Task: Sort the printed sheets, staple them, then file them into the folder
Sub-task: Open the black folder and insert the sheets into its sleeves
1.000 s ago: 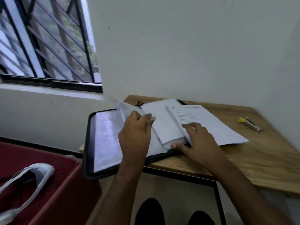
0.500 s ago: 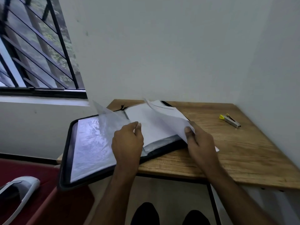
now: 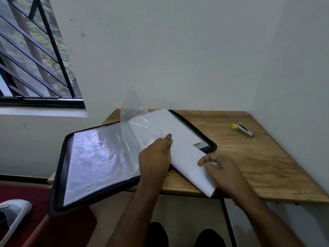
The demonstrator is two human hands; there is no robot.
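We are filing: our right hand [image 3: 219,168] pinches the printed sheets [image 3: 188,157] over the open folder [image 3: 58,175] while our left hand [image 3: 154,155] lifts a clear sleeve [image 3: 131,111] (stapler [image 3: 243,130] idle); next, slide them inside.

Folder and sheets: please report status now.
Left hand holds plastic sleeve open. Right hand grips sheets, half into folder. Stapler lies apart.

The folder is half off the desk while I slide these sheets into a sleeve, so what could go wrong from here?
1. The folder overhangs the desk's left edge; pressing on it might tip it off.
2. The left hand lifts only one clear sleeve; the sheets gripped by the right hand enter at an angle and may crease or snag.
3. The stapler lies apart, so confirm they are stapled.
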